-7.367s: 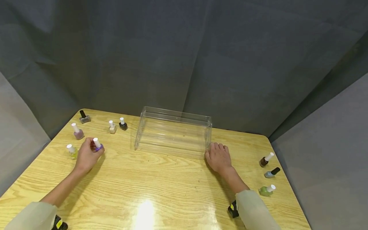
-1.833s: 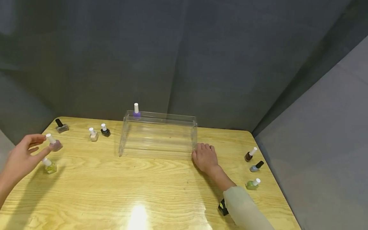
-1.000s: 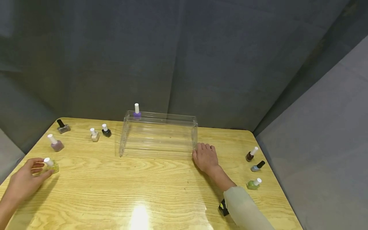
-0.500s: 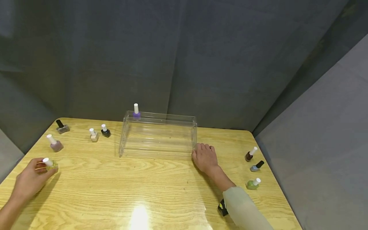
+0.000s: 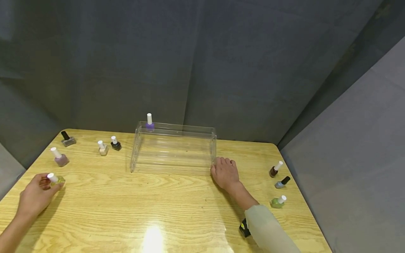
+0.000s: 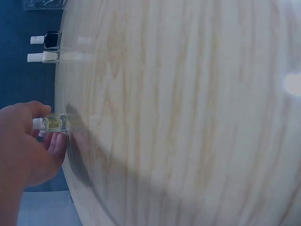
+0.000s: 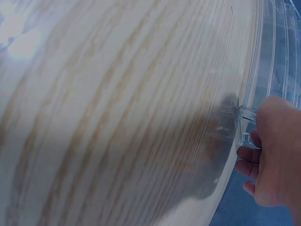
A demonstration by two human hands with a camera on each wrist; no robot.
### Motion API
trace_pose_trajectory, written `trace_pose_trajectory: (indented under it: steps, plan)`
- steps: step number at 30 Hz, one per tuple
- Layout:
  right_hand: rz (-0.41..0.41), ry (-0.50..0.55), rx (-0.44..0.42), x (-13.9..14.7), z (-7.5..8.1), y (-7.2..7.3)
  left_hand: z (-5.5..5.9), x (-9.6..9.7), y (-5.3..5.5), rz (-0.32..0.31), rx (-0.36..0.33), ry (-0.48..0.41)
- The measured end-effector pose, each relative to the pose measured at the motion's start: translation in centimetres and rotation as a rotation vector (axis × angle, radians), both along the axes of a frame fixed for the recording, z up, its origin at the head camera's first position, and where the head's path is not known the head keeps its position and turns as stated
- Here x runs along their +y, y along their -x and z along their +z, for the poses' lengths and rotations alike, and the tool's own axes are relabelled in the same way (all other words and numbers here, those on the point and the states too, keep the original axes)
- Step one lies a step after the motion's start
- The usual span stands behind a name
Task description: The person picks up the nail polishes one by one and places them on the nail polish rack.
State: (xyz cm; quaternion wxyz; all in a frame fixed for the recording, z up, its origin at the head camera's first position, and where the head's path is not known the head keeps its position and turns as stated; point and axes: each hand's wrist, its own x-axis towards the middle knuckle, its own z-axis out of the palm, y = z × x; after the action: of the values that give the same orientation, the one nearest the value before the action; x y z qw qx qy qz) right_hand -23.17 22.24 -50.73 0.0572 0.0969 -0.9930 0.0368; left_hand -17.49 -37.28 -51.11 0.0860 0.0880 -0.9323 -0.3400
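Observation:
At the table's left, my left hand (image 5: 35, 196) pinches a nail polish bottle (image 5: 58, 180) with yellow contents and a white cap. In the left wrist view, thumb and fingers lie on both sides of that yellow nail polish (image 6: 55, 123), which stands at or just above the table. My right hand (image 5: 226, 173) grips the front right corner of a clear stepped display rack (image 5: 177, 135); the right wrist view shows its fingers curled at the rack's corner (image 7: 246, 126). A purple nail polish (image 5: 150, 125) stands upright on the rack's top tier, at the left end.
Left of the rack stand mauve (image 5: 61, 160), greyish (image 5: 69, 141), beige (image 5: 103, 150) and black (image 5: 116, 145) nail polishes. Dark brown (image 5: 273, 172), light blue (image 5: 280, 184) and green (image 5: 277, 203) ones stand near the right edge. A dark curtain (image 5: 202, 63) hangs behind the table.
The purple nail polish went from my left hand to the rack's top tier. My left hand moved past the mauve bottle to the yellow one and closed on it. My right hand stayed at the rack.

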Motion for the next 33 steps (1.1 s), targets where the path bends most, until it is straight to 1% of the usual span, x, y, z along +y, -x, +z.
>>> trace_pose_trajectory:
  steps: [6,10,15,18,24,30,33]
  plan:
    - [0.007,-0.003,0.021,0.1,-0.2,0.1,-0.6,-0.3,-0.2,0.004,0.049,-0.018]
    - [0.004,-0.001,0.018,0.1,-0.1,0.0,-0.7,-0.2,-0.3,0.005,0.088,-0.047]
    - [0.008,0.008,0.016,0.0,-0.1,-0.1,-0.7,0.4,-0.4,-0.023,0.161,-0.103]
    - [0.012,0.017,0.025,0.0,-0.2,-0.1,-0.3,0.9,-0.3,-0.045,0.185,-0.129]
    - [0.016,0.025,0.035,0.1,-0.3,-0.1,0.9,2.0,0.3,-0.115,0.236,-0.179]
    - [0.018,0.033,0.036,0.1,-0.1,-0.1,2.2,3.6,1.2,-0.165,0.275,-0.213]
    - [0.015,0.034,0.032,0.1,-0.1,-0.1,2.9,4.5,1.6,-0.201,0.289,-0.256]
